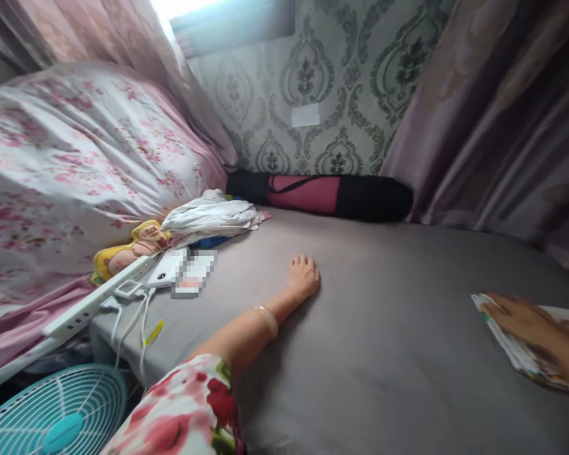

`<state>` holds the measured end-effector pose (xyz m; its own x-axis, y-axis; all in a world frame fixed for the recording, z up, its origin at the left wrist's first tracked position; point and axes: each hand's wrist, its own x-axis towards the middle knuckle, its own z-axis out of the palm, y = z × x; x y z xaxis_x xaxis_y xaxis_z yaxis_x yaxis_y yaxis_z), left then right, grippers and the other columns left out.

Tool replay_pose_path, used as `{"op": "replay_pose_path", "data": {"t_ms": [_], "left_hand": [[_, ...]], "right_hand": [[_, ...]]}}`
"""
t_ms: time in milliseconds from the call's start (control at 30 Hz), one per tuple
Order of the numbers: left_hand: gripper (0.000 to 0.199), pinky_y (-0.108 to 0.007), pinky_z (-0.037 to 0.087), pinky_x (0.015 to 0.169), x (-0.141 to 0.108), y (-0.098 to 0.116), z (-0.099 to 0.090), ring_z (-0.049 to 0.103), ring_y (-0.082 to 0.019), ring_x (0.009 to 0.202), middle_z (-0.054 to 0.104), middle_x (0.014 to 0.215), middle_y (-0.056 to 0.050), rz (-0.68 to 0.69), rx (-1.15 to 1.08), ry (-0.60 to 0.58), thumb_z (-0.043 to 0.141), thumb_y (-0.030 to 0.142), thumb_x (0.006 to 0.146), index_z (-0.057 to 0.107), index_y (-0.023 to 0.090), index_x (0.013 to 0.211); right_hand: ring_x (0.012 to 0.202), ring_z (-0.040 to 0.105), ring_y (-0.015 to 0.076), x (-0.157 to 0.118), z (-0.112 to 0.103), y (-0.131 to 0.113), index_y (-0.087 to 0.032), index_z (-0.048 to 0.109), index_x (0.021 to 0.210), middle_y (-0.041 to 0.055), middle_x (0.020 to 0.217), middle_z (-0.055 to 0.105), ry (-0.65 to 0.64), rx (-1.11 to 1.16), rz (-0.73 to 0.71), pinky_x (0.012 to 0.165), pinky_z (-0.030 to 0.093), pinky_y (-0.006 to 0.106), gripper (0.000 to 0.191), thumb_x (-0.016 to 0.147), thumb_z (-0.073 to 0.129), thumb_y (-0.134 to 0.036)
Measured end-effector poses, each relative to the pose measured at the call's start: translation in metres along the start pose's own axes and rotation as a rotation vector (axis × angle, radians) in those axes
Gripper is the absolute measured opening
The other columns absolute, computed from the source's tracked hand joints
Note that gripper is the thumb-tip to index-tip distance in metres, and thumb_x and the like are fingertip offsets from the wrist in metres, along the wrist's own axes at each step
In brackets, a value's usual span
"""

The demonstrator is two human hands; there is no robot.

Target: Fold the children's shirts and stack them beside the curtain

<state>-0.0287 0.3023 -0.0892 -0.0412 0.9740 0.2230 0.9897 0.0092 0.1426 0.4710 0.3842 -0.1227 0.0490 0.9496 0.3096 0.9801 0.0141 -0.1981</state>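
My left hand (304, 276) leans on the grey sheet (389, 284) near the middle, its fingers curled in and nothing seen in them. A clear bracelet (269, 321) circles that wrist. At the right edge my right hand (526, 323), blurred by motion, grips a thin stack of papers (505, 347) with whitish, coloured edges. Its fingers lie over the top of the stack, which rests on the sheet or just above it.
A black and pink roll bag (308, 194) lies along the wall. White clothes (213, 218), a yellow toy (128, 253), a power strip (99, 300) with cables and a pixelated item (194, 273) are at left. A turquoise fan (64, 430) stands at lower left.
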Motion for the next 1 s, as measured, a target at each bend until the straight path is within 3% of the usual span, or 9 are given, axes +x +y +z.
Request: {"op": "replay_pose_path", "data": {"t_ms": [33, 100, 300, 433, 567, 633, 700, 900, 1000], "left_hand": [[0.033, -0.044, 0.036, 0.092, 0.0, -0.001, 0.0, 0.049, -0.031, 0.109, 0.056, 0.114, -0.019, 0.007, 0.0, -0.002, 0.033, 0.026, 0.097, 0.057, 0.01, 0.112], [0.034, -0.043, 0.036, 0.092, -0.001, -0.001, -0.001, 0.049, -0.031, 0.109, 0.056, 0.114, -0.019, 0.01, -0.001, -0.005, 0.033, 0.027, 0.097, 0.057, 0.009, 0.113], [0.035, -0.044, 0.037, 0.093, 0.0, -0.006, -0.005, 0.049, -0.031, 0.112, 0.055, 0.116, -0.019, 0.05, 0.008, -0.042, 0.032, 0.027, 0.097, 0.056, 0.009, 0.115], [0.035, -0.042, 0.04, 0.097, 0.008, -0.035, -0.01, 0.051, -0.027, 0.112, 0.058, 0.119, -0.016, 0.234, -0.013, -0.059, 0.035, 0.033, 0.097, 0.06, 0.015, 0.115], [0.028, -0.029, 0.044, 0.096, 0.027, -0.096, -0.03, 0.059, -0.018, 0.106, 0.066, 0.117, -0.008, 0.349, -0.308, -0.169, 0.048, 0.021, 0.089, 0.067, 0.019, 0.109], [0.025, -0.025, 0.048, 0.087, 0.038, -0.134, -0.048, 0.064, -0.016, 0.092, 0.072, 0.1, -0.004, 0.12, -0.42, -0.133, 0.054, 0.016, 0.082, 0.072, 0.019, 0.099], [0.027, -0.025, 0.048, 0.086, 0.047, -0.173, -0.072, 0.065, -0.016, 0.089, 0.073, 0.094, -0.003, -0.135, -0.395, 0.04, 0.053, 0.011, 0.078, 0.072, 0.017, 0.095], [0.039, -0.04, 0.038, 0.101, 0.059, -0.275, -0.147, 0.056, -0.028, 0.114, 0.064, 0.118, -0.018, -0.489, -0.225, 0.316, 0.044, 0.008, 0.08, 0.062, 0.006, 0.114], [0.042, -0.043, 0.039, 0.099, 0.058, -0.308, -0.165, 0.052, -0.031, 0.116, 0.06, 0.123, -0.018, -0.683, -0.058, 0.303, 0.054, 0.009, 0.075, 0.059, 0.009, 0.116]], "right_hand": [[0.123, 0.047, 0.0489, 0.0, 0.0, -0.018, -0.027, 0.069, 0.12, 0.0352, 0.131, 0.05, -0.074, -0.061, 0.061, 0.092, 0.024, 0.071, 0.084, 0.063, 0.029, -0.075], [0.136, 0.036, 0.0413, -0.004, 0.001, -0.07, -0.023, 0.059, 0.133, 0.0289, 0.146, 0.039, -0.134, -0.142, 0.004, 0.1, 0.021, 0.068, 0.08, 0.074, 0.022, -0.061], [0.141, 0.031, 0.0342, -0.037, 0.017, -0.265, -0.016, 0.045, 0.144, 0.0186, 0.153, 0.035, -0.357, -0.06, -0.246, 0.109, 0.025, 0.061, 0.068, 0.09, 0.018, -0.047], [0.145, 0.022, 0.0335, -0.064, 0.022, -0.348, -0.014, 0.036, 0.149, 0.0175, 0.157, 0.027, -0.449, -0.007, -0.371, 0.113, 0.019, 0.06, 0.065, 0.095, 0.018, -0.046], [0.147, 0.017, 0.0297, -0.091, 0.016, -0.377, -0.013, 0.029, 0.152, 0.0137, 0.159, 0.022, -0.489, 0.028, -0.533, 0.116, 0.013, 0.057, 0.065, 0.097, 0.019, -0.046], [0.147, 0.018, 0.0283, -0.099, 0.011, -0.378, -0.015, 0.03, 0.152, 0.0123, 0.159, 0.023, -0.467, 0.026, -0.568, 0.117, 0.011, 0.055, 0.064, 0.098, 0.019, -0.046], [0.146, 0.019, 0.0272, -0.104, 0.009, -0.376, -0.016, 0.032, 0.151, 0.0114, 0.158, 0.026, -0.43, 0.028, -0.581, 0.118, 0.011, 0.053, 0.062, 0.098, 0.019, -0.046], [0.145, 0.023, 0.0266, -0.105, 0.016, -0.372, -0.018, 0.037, 0.15, 0.0108, 0.157, 0.03, -0.361, 0.057, -0.585, 0.118, 0.013, 0.053, 0.062, 0.097, 0.02, -0.046], [0.145, 0.022, 0.0269, -0.105, 0.02, -0.373, -0.018, 0.038, 0.149, 0.0112, 0.157, 0.03, -0.345, 0.057, -0.579, 0.118, 0.013, 0.053, 0.062, 0.097, 0.021, -0.045]]}}
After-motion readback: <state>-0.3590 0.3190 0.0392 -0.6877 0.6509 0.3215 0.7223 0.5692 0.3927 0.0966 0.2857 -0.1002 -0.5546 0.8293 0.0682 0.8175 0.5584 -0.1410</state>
